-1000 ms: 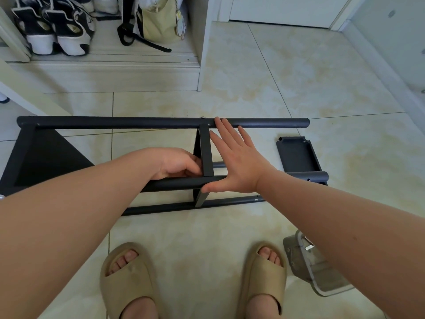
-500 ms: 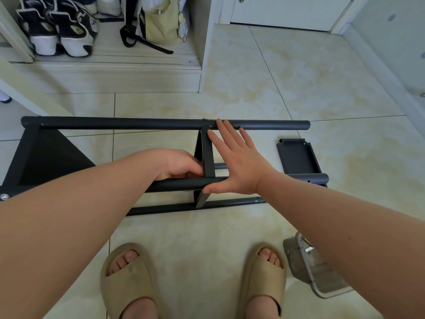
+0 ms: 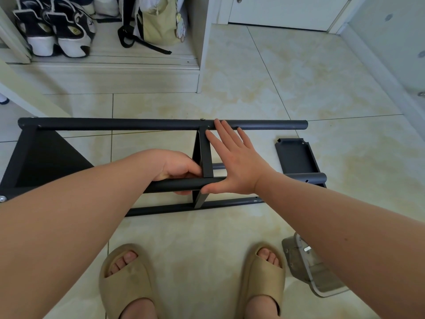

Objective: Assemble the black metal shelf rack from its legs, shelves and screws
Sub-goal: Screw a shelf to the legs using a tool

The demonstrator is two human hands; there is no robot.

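The partly built black rack lies on its side on the tiled floor. Its far leg tube (image 3: 138,124) runs left to right, and a nearer leg tube (image 3: 174,185) crosses below my hands. My left hand (image 3: 179,168) grips the near tube beside the upright middle shelf (image 3: 205,155). My right hand (image 3: 234,162) lies flat with straight fingers against that shelf's right side, fingertips touching the far tube. An end shelf (image 3: 41,157) is fixed at the left. A loose black shelf (image 3: 296,155) lies on the floor to the right. A screw head (image 3: 202,119) shows on the far tube.
A clear plastic tray (image 3: 317,272) sits on the floor by my right foot. My feet in tan slides (image 3: 128,279) stand close to the rack. A shoe cabinet (image 3: 103,74) with sneakers and a bag is behind the rack; a door and wall are at the back right.
Both hands stay in the same place on the rack. Only the view has shifted slightly.
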